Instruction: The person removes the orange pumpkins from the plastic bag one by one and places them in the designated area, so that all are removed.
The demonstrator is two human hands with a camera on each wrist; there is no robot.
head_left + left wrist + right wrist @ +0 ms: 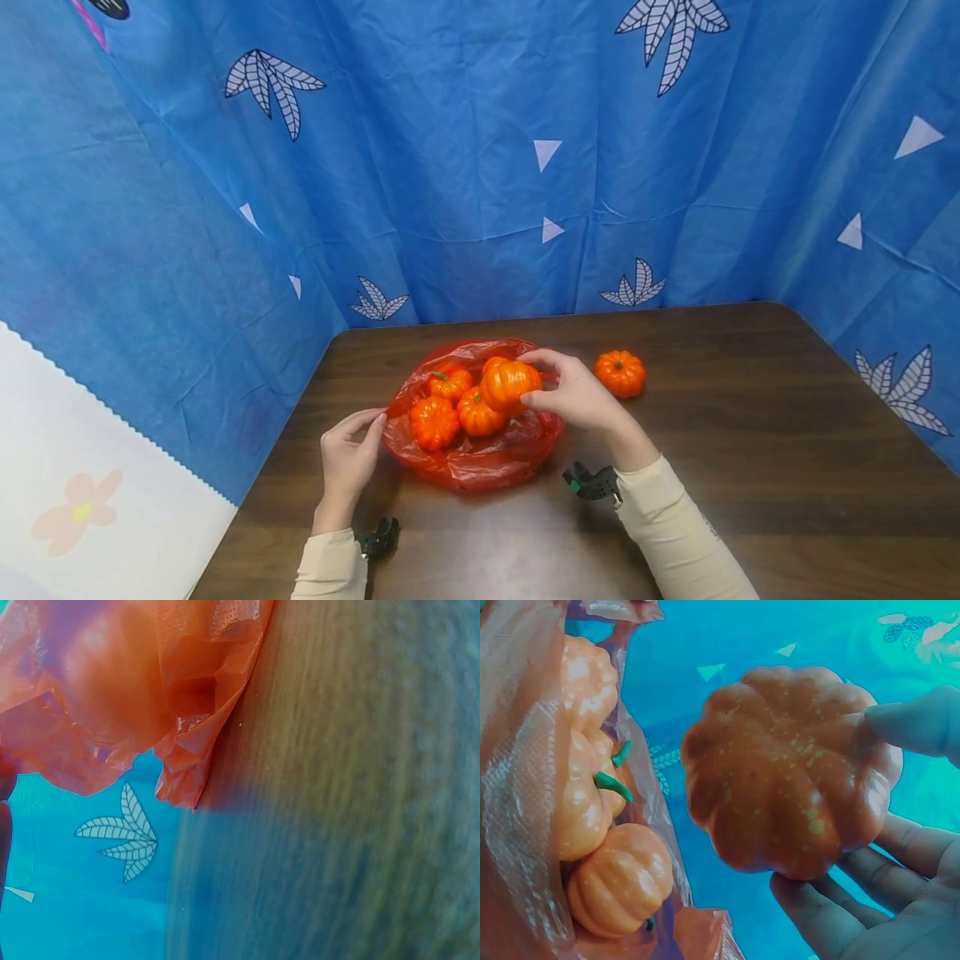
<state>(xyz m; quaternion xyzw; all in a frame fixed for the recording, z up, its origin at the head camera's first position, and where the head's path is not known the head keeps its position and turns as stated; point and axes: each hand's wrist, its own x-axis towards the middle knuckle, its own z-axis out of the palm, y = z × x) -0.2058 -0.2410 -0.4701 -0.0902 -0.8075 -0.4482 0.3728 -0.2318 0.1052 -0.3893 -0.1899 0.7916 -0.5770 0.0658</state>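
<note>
A thin red plastic bag (465, 473) lies spread on the table with its mouth wide and several small orange toy pumpkins (433, 423) inside. My left hand (348, 458) pinches the bag's left rim between thumb and fingers; the left wrist view shows the crumpled bag edge (184, 769) close up. Over the right part of the bag, my right hand (577, 396) grips another orange pumpkin (512, 383) by its side. Its ribbed, speckled face (780, 772) fills the middle of the right wrist view, beside the bagged pumpkins (622, 881) with green stems.
One more orange pumpkin (620, 373) sits on the brown wooden table (750, 433), right of the bag. A blue curtain (465, 167) with leaf prints hangs behind the table and along both sides. White cloth (90, 450) with a flower covers the left.
</note>
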